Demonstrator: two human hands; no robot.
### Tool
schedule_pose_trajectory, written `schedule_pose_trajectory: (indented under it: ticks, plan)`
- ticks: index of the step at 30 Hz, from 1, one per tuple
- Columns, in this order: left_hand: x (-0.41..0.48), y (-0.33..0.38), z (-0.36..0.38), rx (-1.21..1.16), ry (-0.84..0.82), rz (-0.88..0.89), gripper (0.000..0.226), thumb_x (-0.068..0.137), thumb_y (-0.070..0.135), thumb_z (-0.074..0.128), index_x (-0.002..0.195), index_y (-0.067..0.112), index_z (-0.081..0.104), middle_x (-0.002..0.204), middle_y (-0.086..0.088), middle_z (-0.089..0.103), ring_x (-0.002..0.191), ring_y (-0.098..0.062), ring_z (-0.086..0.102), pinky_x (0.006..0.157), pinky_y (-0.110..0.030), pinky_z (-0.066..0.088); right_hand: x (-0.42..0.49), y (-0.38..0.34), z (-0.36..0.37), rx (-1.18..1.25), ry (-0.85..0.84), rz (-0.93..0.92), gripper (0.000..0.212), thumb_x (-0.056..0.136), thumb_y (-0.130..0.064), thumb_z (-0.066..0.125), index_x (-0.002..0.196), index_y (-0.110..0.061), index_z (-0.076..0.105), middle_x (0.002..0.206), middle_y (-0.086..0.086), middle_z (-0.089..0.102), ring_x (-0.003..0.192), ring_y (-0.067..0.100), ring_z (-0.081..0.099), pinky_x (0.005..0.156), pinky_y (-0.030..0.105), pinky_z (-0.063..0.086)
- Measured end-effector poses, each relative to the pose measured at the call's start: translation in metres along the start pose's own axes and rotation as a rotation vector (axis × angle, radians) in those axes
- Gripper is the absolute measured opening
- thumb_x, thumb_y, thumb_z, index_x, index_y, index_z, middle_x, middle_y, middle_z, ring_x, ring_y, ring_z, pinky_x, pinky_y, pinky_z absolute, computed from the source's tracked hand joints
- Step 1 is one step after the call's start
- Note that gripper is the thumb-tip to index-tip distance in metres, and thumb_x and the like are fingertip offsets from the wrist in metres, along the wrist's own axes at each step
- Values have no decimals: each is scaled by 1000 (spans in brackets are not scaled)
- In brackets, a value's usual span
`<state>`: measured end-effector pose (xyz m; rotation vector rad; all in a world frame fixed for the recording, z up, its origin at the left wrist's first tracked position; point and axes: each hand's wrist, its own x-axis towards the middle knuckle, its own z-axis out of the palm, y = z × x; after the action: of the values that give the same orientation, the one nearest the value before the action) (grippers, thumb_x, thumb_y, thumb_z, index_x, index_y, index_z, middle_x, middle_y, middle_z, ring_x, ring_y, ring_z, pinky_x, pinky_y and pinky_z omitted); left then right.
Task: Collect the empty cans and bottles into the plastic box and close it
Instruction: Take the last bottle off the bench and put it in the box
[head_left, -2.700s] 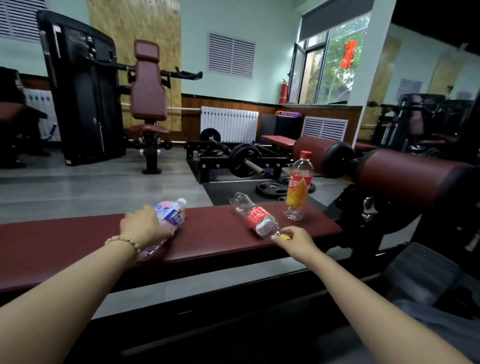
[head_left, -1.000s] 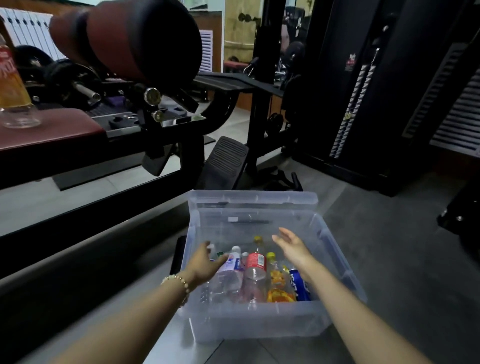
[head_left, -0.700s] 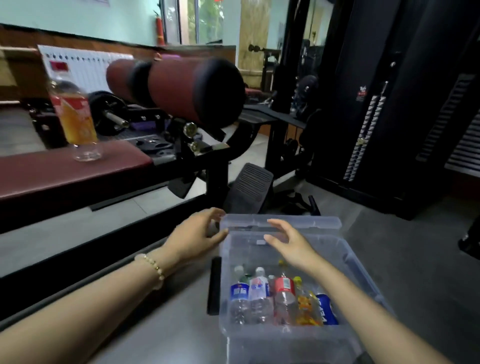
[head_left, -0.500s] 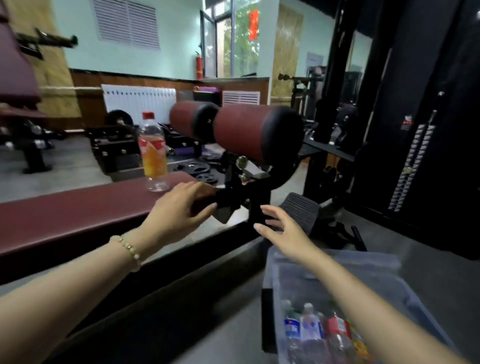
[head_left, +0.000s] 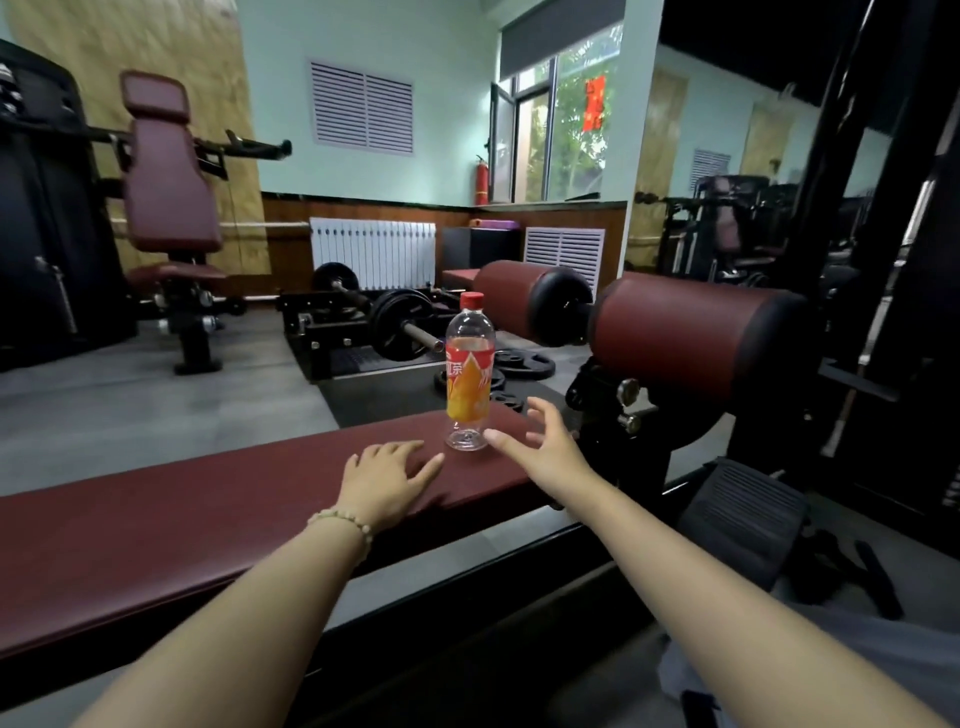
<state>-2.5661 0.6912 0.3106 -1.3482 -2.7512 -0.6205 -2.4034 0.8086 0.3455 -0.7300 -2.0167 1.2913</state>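
clear plastic bottle with red cap and orange label (head_left: 469, 374): upright, cap at 12 o'clock, on maroon padded worktop (head_left: 208, 509) | your right hand (head_left: 540, 448): grip open, at its 3 o'clock, apart | your left hand (head_left: 384, 480): flat, open on worktop

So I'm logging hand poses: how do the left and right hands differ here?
The left hand lies palm-down on the bench, fingers together; the right hand is raised, fingers spread, beside the bottle. The left wrist wears a bracelet; the right is bare. Both are empty.

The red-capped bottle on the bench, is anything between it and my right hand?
Nothing visible. The clear red-capped bottle with the orange label stands upright on the maroon padded bench, and the open right hand is just beside its base, with only bare padding between.
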Motion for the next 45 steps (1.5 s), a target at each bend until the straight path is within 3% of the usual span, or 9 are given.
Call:
schedule_pose_trajectory:
  ticks: [8,12,18,21,23,28,32,37,45]
  plan:
    - [0,-7,21,47,70,29,64,86,67,22,136,33,42,147,1,40,137,-23,29,116,-46,18,51,4,35,27,97,8,95,70,-41,75,144,-23,19,153,3,26,139,22,28,109,38,28]
    - [0,-8,25,47,109,32,62,87,66,22,134,33,44,145,1,43,135,-22,32,115,-46,20,78,-4,55,90,133,7,100,69,-31,78,145,-18,14,149,7,33,134,23,36,104,33,31]
    - [0,-8,25,68,132,40,65,85,68,20,134,33,44,143,1,45,133,-24,36,113,-46,24,81,-3,52,32,277,-75,67,75,-24,73,130,-17,36,116,3,63,108,20,57,81,23,35]
    - [-3,-6,20,-28,130,38,86,75,77,22,143,25,27,146,-3,42,131,-28,40,111,-45,29,72,6,39,-18,137,-86,89,71,-31,76,141,-19,23,140,5,44,128,20,41,102,30,34]
    - [-6,-2,15,-135,132,6,96,74,76,38,145,15,20,148,-10,39,129,-32,43,109,-44,33,70,-1,39,25,28,-62,99,70,-38,76,145,-23,13,152,4,26,138,22,29,112,37,26]
    - [-13,-7,10,-425,323,-77,83,78,61,52,143,22,17,150,-5,31,133,-26,39,109,-46,35,79,-16,70,64,91,-75,86,74,-46,68,144,-33,20,155,5,16,142,23,22,113,39,23]
    - [-4,-11,18,-283,321,-69,75,85,57,41,147,26,14,154,-2,29,142,-22,25,118,-44,16,84,6,85,-261,28,-40,75,76,-58,58,141,-42,25,158,0,10,145,26,8,117,48,16]
    - [5,-11,21,-199,194,-165,58,90,55,27,143,31,29,153,2,33,144,-22,21,119,-46,7,91,34,101,-753,-291,24,50,92,-56,23,139,-43,31,159,-1,13,146,30,1,117,48,-2]
    - [4,-10,16,-163,90,-187,49,93,51,26,135,33,43,153,3,33,145,-19,16,120,-43,3,54,45,67,-908,-288,3,54,93,-54,23,145,-40,16,159,-6,6,147,17,-1,119,41,-2]
